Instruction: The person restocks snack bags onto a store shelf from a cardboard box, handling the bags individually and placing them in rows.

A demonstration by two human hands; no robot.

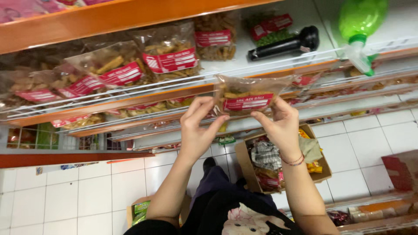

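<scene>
A person's left hand [198, 130] and right hand [278, 124] each pinch a lower corner of one clear plastic snack bag with a red label [246, 95], holding it up just in front of the wire rail of an orange-edged white shelf [270, 61]. On that shelf lie about six similar clear red-labelled snack bags [170, 54], one black cylindrical bottle [285, 43] and one green plastic bottle [361, 21]. Below, on the white tiled floor [100, 196], one open brown cardboard box [241, 167] of packets sits beside the person's right forearm.

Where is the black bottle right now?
Head view, upper right: the black bottle lies on its side on the top shelf, between snack bags and the green bottle.
</scene>
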